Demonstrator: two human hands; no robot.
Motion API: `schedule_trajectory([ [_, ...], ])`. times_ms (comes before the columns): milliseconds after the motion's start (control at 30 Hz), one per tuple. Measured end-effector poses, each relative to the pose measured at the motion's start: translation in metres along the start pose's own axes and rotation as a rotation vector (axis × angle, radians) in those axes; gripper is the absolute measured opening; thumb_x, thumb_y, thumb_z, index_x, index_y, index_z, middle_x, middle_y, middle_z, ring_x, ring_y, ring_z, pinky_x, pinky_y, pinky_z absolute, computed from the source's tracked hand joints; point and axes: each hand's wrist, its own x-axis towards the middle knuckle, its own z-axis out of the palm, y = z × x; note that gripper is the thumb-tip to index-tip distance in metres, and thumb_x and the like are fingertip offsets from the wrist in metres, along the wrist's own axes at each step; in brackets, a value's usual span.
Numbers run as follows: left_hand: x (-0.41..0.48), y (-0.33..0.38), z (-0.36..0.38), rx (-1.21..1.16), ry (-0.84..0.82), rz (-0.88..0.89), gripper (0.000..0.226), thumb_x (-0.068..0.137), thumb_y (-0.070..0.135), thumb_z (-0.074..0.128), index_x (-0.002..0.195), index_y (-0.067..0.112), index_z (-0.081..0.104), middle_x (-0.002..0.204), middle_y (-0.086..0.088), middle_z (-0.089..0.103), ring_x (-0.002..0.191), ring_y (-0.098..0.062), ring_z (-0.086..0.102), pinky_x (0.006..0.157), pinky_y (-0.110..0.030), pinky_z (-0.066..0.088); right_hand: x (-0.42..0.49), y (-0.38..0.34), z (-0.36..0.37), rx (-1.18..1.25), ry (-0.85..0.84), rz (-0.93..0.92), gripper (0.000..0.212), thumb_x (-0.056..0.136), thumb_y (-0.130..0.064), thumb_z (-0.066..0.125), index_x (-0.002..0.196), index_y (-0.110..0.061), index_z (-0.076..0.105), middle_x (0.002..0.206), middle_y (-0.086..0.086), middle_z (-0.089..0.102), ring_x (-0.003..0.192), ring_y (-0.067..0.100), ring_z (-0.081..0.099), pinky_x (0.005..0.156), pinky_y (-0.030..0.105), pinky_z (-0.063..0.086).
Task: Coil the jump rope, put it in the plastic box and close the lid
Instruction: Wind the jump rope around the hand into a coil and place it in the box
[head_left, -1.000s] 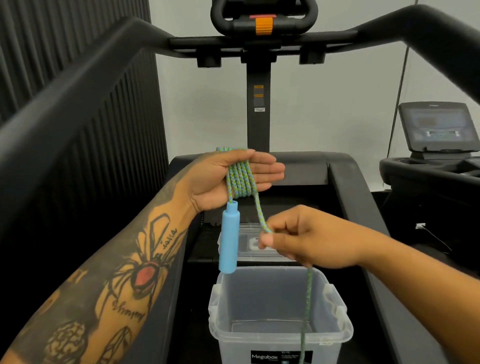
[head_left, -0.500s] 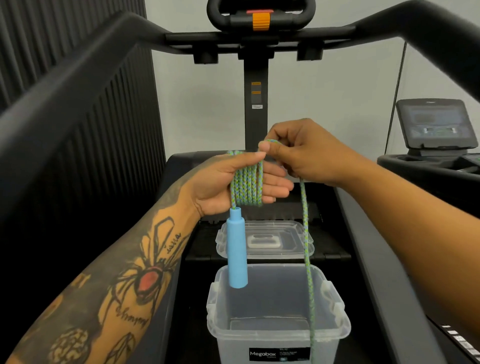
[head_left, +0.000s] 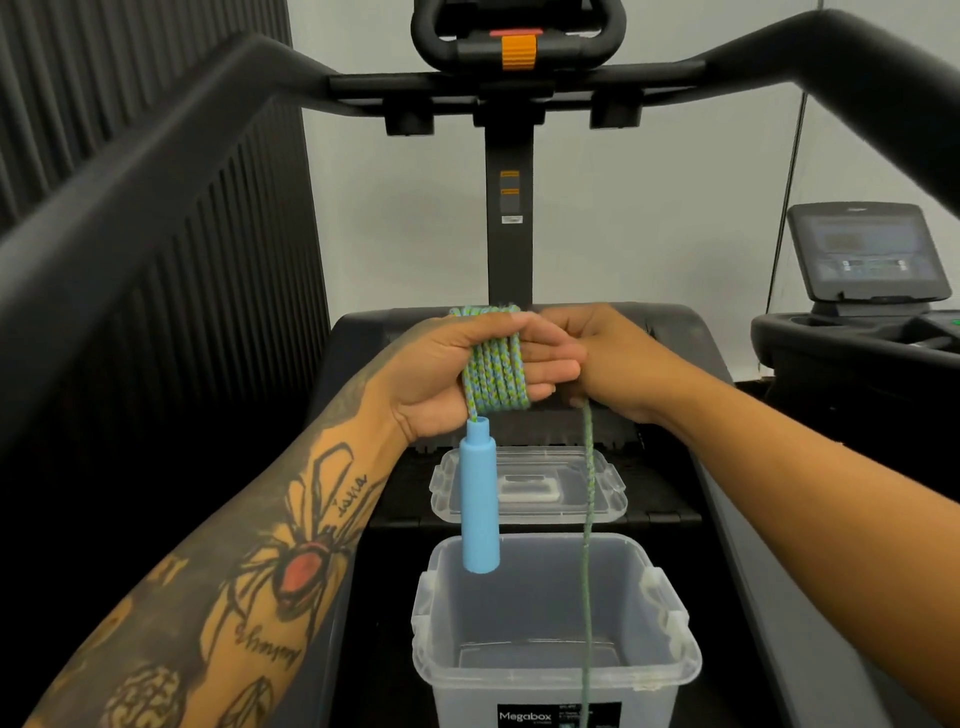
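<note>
A green-and-blue braided jump rope (head_left: 496, 374) is wound in several turns around my left hand (head_left: 457, 379), palm toward me. Its light blue handle (head_left: 480, 501) hangs straight down from the coil, over the box. My right hand (head_left: 610, 364) is just behind the left hand's fingertips, pinching the free strand (head_left: 588, 545), which drops down past the box's front. The clear plastic box (head_left: 670, 670) stands open below on the treadmill deck, with nothing inside. Its clear lid (head_left: 602, 512) lies flat just beyond it.
I stand on a black treadmill: side rails (head_left: 156, 197) rise left and right, with the console (head_left: 519, 47) and its post straight ahead. A second machine's screen (head_left: 865, 254) is at the right. A dark ribbed wall runs along the left.
My right hand carried the free strand from below the left hand, up over its fingertips, then down behind them, adding another turn to the coil. The left hand stayed nearly still.
</note>
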Motion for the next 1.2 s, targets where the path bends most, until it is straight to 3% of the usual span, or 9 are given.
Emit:
schedule_trajectory([
  [100, 0.0, 0.004, 0.002, -0.043, 0.008, 0.039, 0.034, 0.084, 0.019, 0.048, 0.088, -0.003, 0.073, 0.096, -0.019, 0.073, 0.088, -0.026, 0.072, 0.076, -0.033, 0.059, -0.013, 0.014, 0.011, -0.032, -0.03, 0.094, 0.037, 0.098, -0.01, 0.047, 0.067, -0.021, 0.066, 0.056, 0.004, 0.049, 0.042, 0.011, 0.038, 0.045, 0.027, 0.034],
  [167, 0.0, 0.007, 0.001, -0.022, 0.03, 0.063, 0.034, 0.084, 0.02, 0.047, 0.092, -0.003, 0.071, 0.1, -0.018, 0.073, 0.094, -0.027, 0.071, 0.081, -0.034, 0.058, -0.027, 0.021, 0.02, -0.017, -0.103, 0.135, 0.034, 0.102, -0.028, 0.045, 0.08, -0.013, 0.067, 0.055, 0.0, 0.048, 0.042, 0.012, 0.037, 0.047, 0.029, 0.034],
  [233, 0.0, 0.008, -0.003, 0.031, 0.064, 0.065, 0.034, 0.088, 0.02, 0.045, 0.101, -0.003, 0.066, 0.104, -0.016, 0.072, 0.099, -0.026, 0.069, 0.086, -0.034, 0.056, -0.041, 0.023, 0.026, -0.034, -0.163, 0.132, 0.033, 0.102, -0.027, 0.044, 0.086, -0.008, 0.065, 0.055, 0.001, 0.047, 0.044, 0.014, 0.036, 0.048, 0.03, 0.034],
  [433, -0.003, 0.005, -0.017, 0.098, 0.107, -0.01, 0.037, 0.092, 0.021, 0.044, 0.111, -0.005, 0.06, 0.108, -0.019, 0.07, 0.104, -0.029, 0.067, 0.092, -0.037, 0.053, -0.067, -0.02, 0.009, -0.201, -0.232, -0.048, 0.033, 0.098, -0.022, 0.056, 0.073, 0.0, 0.052, 0.054, -0.001, 0.041, 0.048, 0.01, 0.035, 0.049, 0.023, 0.035],
  [567, -0.005, 0.002, -0.011, 0.082, 0.064, -0.055, 0.045, 0.087, 0.03, 0.048, 0.112, -0.006, 0.059, 0.099, -0.019, 0.07, 0.086, -0.026, 0.071, 0.08, -0.037, 0.058, -0.05, -0.052, -0.008, -0.281, -0.161, -0.151, 0.026, 0.096, -0.016, 0.057, 0.075, -0.002, 0.059, 0.051, -0.007, 0.043, 0.043, -0.001, 0.041, 0.048, 0.013, 0.033],
  [667, -0.004, 0.003, -0.005, 0.109, -0.008, -0.085, 0.058, 0.089, 0.039, 0.042, 0.123, -0.008, 0.052, 0.105, -0.024, 0.068, 0.09, -0.028, 0.071, 0.079, -0.034, 0.057, -0.024, -0.056, -0.021, -0.313, -0.052, -0.196, 0.023, 0.095, -0.021, 0.059, 0.077, -0.007, 0.061, 0.044, -0.011, 0.046, 0.04, 0.001, 0.036, 0.044, 0.012, 0.031],
  [833, 0.0, 0.002, -0.001, 0.209, 0.036, 0.022, 0.04, 0.088, 0.032, 0.05, 0.106, -0.001, 0.063, 0.102, -0.023, 0.071, 0.076, -0.018, 0.072, 0.066, -0.025, 0.057, 0.005, -0.04, -0.029, -0.289, 0.051, -0.194, 0.021, 0.093, -0.023, 0.063, 0.081, -0.005, 0.063, 0.051, -0.007, 0.046, 0.042, 0.002, 0.037, 0.045, 0.015, 0.034],
  [1033, 0.003, -0.001, -0.001, 0.137, 0.102, 0.094, 0.023, 0.079, 0.019, 0.057, 0.084, 0.004, 0.074, 0.083, -0.014, 0.075, 0.066, -0.013, 0.071, 0.059, -0.022, 0.056, 0.012, -0.018, -0.016, -0.081, 0.066, -0.153, 0.03, 0.095, -0.03, 0.059, 0.083, -0.003, 0.061, 0.063, 0.014, 0.05, 0.055, 0.023, 0.037, 0.048, 0.027, 0.032],
  [1200, 0.004, -0.002, 0.0, 0.031, 0.129, 0.101, 0.023, 0.08, 0.021, 0.058, 0.081, 0.005, 0.074, 0.085, -0.015, 0.075, 0.07, -0.015, 0.073, 0.058, -0.024, 0.057, 0.012, -0.006, -0.005, 0.107, 0.01, -0.097, 0.028, 0.099, -0.024, 0.052, 0.075, -0.012, 0.06, 0.053, -0.004, 0.048, 0.047, 0.016, 0.039, 0.042, 0.023, 0.035],
])
